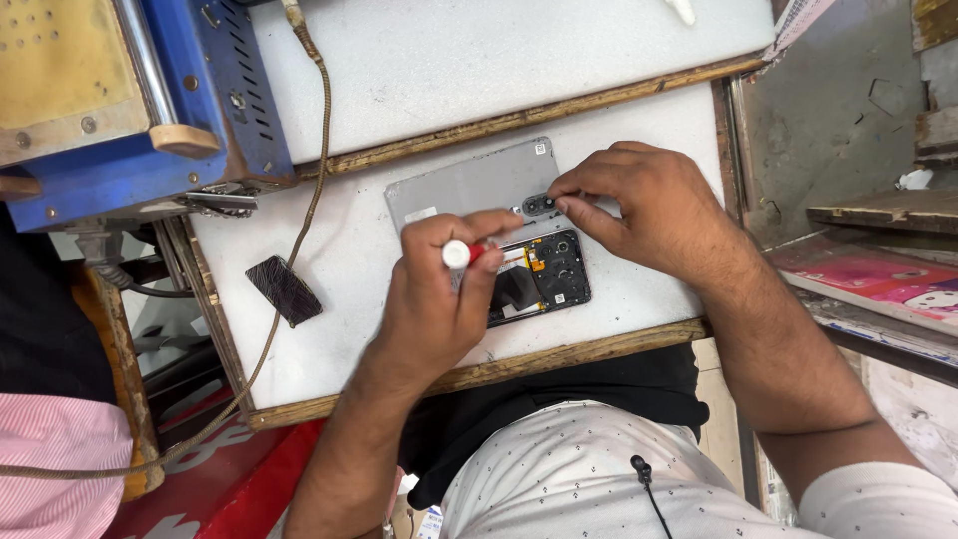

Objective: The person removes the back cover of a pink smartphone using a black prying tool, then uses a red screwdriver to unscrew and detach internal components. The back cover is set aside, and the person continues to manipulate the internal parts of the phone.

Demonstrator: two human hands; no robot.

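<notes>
Your left hand (439,299) is wrapped around a screwdriver (461,254) with a red shaft and a white cap, fingers curled and pressed together on it, thumb and forefinger pinching near the cap. Its tip is hidden behind your hand, over the opened phone (539,274). The phone lies near the front edge of the white table (339,299), its dark insides facing up, with an orange flex strip showing near the middle.

Your right hand (644,205) rests at the phone's upper right side. Its thumb and forefinger pinch a small dark camera piece (540,206), which sits right at the edge of the grey back cover (469,185). The cover lies flat just behind the phone, touching or overlapping it; you cannot tell which.

A dark flat pad (285,289) lies on the table to the left, well apart from the phone. A braided cable (317,150) runs past it toward the blue machine (130,110) at the far left corner.
</notes>
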